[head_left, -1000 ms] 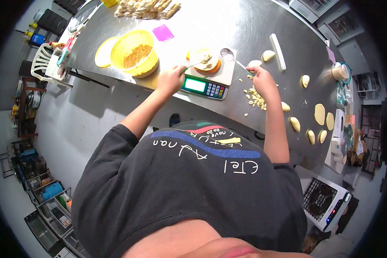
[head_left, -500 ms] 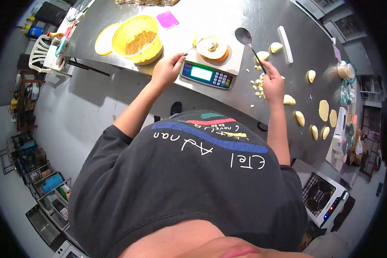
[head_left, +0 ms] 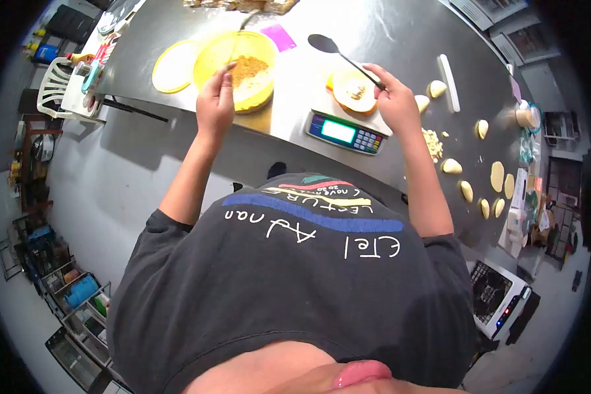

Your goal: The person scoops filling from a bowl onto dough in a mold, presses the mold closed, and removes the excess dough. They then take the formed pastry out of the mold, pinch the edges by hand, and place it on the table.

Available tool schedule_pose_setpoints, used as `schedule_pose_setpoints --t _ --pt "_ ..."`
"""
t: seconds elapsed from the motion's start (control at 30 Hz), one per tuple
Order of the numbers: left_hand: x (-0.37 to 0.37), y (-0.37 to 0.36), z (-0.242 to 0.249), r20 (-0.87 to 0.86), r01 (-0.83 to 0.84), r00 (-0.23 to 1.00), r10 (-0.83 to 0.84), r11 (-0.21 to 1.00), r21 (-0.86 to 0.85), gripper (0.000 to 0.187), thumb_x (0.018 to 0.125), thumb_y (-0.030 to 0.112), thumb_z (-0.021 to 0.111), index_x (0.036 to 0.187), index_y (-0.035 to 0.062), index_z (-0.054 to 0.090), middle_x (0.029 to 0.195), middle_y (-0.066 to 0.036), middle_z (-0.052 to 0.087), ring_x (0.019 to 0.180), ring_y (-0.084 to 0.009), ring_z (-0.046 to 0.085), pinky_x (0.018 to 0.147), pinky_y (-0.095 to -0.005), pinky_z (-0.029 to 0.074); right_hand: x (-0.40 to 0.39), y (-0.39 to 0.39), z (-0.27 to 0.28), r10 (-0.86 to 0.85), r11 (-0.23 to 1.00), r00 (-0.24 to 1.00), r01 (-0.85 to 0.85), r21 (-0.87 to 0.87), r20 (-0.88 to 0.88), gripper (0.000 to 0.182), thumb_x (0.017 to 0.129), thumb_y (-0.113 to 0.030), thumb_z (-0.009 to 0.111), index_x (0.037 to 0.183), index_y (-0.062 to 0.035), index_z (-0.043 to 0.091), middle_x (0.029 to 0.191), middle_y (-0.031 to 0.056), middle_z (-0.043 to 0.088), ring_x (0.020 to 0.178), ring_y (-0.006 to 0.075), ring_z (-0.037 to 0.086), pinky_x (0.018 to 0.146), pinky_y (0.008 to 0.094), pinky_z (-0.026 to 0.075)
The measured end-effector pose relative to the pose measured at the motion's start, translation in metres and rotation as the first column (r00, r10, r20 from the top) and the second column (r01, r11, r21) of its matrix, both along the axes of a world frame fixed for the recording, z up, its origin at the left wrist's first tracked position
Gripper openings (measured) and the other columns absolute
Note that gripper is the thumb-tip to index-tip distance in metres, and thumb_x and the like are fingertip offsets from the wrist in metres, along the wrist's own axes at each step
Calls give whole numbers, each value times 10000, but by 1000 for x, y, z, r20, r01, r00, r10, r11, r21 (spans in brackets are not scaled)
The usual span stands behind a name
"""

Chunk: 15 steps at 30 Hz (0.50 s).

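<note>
My left hand (head_left: 217,98) is closed around the thin handle of a metal spoon (head_left: 243,29), held over the near left side of a yellow bowl (head_left: 207,59). Crumbly orange-brown filling (head_left: 249,69) lies inside that bowl. My right hand (head_left: 395,98) grips a black spoon (head_left: 323,43) by its handle, its head pointing up and left. Below the black spoon, a digital scale (head_left: 345,134) with a lit display carries an orange dish (head_left: 330,83). On the dish rests a pale round (head_left: 356,95) with a little filling at its middle.
Pale dough pieces (head_left: 451,165) and small dough bits (head_left: 432,144) lie on the metal table (head_left: 466,125) at the right. A white bar (head_left: 448,82), a yellow lid (head_left: 173,67) and a purple square (head_left: 279,38) are also there. Wrapped packs (head_left: 240,5) sit at the back.
My left hand has moved left from the scale to the yellow bowl, its spoon now pointing upward. My right hand has brought the black spoon left, over the scale. The whole view has shifted slightly.
</note>
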State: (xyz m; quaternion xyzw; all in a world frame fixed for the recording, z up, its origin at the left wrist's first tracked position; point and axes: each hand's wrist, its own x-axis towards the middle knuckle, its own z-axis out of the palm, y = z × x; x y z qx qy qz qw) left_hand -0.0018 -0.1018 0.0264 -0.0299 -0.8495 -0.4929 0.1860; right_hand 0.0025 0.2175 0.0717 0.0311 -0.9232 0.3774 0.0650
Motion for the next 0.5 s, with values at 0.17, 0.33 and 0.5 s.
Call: schedule_pose_setpoints --t 0.17,0.33,0.5 --pt "-37 -69 -21 20 -167 986 166 981 100 283 947 183 443 1125 30 601 945 -127 661 828 -157 607 766 -287 465 -55 -100 -16 177 940 973 -211 268 147 382 822 -95 448 1104 -265 642 976 116 660 872 276 638 745 365 495" --pt "-67 -97 -47 152 -153 977 149 988 14 285 922 180 475 1130 13 577 826 -132 641 729 -158 595 696 -282 466 -88 -202 -34 175 834 926 -320 449 335 364 822 -115 441 1108 -213 643 1013 112 658 956 262 629 818 401 483" --pt "-68 -97 -45 79 -126 988 132 989 -78 260 893 128 489 1106 8 577 783 -176 625 667 -246 611 642 -334 470 -104 -245 -54 132 787 908 -340 515 398 294 824 -131 459 1032 -146 666 998 119 664 951 269 633 803 413 494"
